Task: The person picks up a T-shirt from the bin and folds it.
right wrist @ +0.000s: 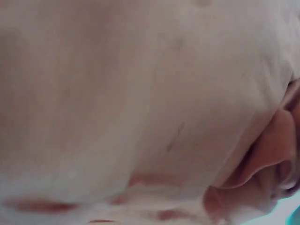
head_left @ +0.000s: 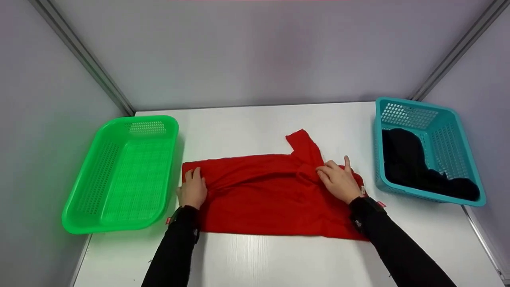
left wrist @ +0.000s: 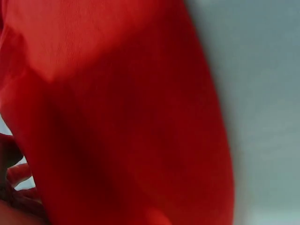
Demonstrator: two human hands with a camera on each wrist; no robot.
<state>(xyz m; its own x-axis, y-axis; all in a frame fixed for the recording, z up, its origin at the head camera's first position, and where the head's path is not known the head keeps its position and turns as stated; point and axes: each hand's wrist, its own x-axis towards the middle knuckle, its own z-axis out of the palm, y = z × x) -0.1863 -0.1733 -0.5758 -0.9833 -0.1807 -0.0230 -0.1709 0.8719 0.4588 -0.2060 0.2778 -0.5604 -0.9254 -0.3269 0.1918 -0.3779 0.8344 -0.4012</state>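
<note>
A red long-sleeved garment (head_left: 263, 203) lies across the table, rumpled along its middle, with one sleeve (head_left: 305, 143) pointing to the back. At its left end, my left hand (head_left: 193, 191) grips the cloth with bent fingers. In the left wrist view, fingers (left wrist: 21, 176) show at the cloth's edge, while red fabric fills most of the picture. My right hand (head_left: 338, 181) pinches the cloth near the base of the sleeve, its little finger raised. The thumb is hidden there. A crease runs between the two hands. The right wrist view is pale and blurred.
On the left stands a green plastic basket (head_left: 172, 159) with nothing in it. A blue basket (head_left: 380, 159) at the right holds a black cloth item (head_left: 406, 159). Grey-white panels (head_left: 255, 52) enclose the white table (head_left: 247, 259) at the back and sides.
</note>
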